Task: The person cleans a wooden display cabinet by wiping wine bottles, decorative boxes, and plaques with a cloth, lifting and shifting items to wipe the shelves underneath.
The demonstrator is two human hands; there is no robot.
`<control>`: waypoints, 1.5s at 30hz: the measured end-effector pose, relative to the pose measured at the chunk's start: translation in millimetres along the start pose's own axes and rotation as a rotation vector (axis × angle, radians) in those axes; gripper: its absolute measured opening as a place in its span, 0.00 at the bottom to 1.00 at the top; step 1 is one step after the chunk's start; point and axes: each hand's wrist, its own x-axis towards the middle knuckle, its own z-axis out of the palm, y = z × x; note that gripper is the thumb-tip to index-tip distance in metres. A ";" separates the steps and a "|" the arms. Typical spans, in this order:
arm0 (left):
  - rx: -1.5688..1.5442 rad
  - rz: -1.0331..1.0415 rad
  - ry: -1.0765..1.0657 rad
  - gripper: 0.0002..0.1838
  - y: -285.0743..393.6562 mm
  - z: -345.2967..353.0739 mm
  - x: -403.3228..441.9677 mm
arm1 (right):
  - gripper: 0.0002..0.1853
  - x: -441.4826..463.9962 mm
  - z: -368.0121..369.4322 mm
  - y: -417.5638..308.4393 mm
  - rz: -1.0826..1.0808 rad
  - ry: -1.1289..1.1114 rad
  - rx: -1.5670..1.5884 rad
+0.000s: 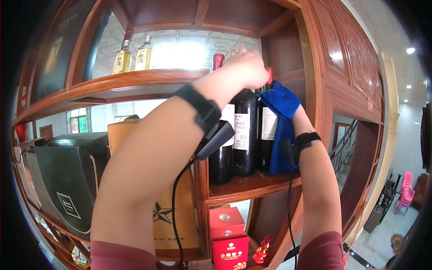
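Several dark wine bottles with white labels stand upright together on a wooden shelf (pixel 243 191). My left hand (pixel 247 67) is closed at the top of the middle wine bottle (pixel 242 130), hiding its neck. To its left stands another bottle, its red-capped neck (pixel 218 61) showing beside my wrist. My right hand is mostly hidden behind a blue cloth (pixel 282 121), which it holds against the right-hand bottle (pixel 268 126). The cloth hangs down in front of that bottle's side, and a red cap (pixel 269 75) shows above it.
Two small bottles of yellow liquid (pixel 143 54) stand on the upper left shelf. A dark box (pixel 67 180) with a rope handle sits at left, beside a wooden box (pixel 168 220) with a star. Red boxes (pixel 230 252) and a red ornament (pixel 262 249) are below. Cables hang from both wrist straps.
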 end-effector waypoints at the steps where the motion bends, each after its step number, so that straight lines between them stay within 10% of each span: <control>1: -0.003 -0.003 0.006 0.40 3.3 3.6 0.7 | 0.23 7.1 -0.6 3.5 -0.066 -0.030 -0.087; 9: 0.279 -0.053 -0.144 0.33 10.1 4.3 5.0 | 0.27 27.5 6.9 6.0 0.128 -0.031 0.090; 13: 0.161 -0.064 -0.208 0.27 12.3 0.2 5.8 | 0.20 28.7 -2.0 -4.9 0.090 0.171 -0.214; 16: 0.174 -0.070 -0.267 0.24 11.1 4.1 21.5 | 0.14 31.6 -25.8 -1.9 -0.296 -0.087 -0.777; 27: 0.282 -0.097 -0.242 0.25 8.7 16.9 38.4 | 0.17 34.7 -18.8 23.3 -0.149 -0.177 -0.512; 38: 0.357 0.304 -0.067 0.15 -6.2 22.3 46.7 | 0.10 -10.7 -7.4 -7.2 -0.109 0.195 -0.339; 41: 0.156 0.121 -0.093 0.14 3.3 3.5 23.0 | 0.13 -35.7 -7.7 -9.0 -0.105 0.330 -0.208; 43: 0.106 0.100 -0.115 0.14 3.2 4.5 25.9 | 0.13 -35.9 7.6 19.2 -0.573 0.719 -0.211; 45: 0.083 0.040 0.043 0.16 2.8 8.9 28.0 | 0.13 -31.6 7.6 31.1 -0.604 0.735 -0.161</control>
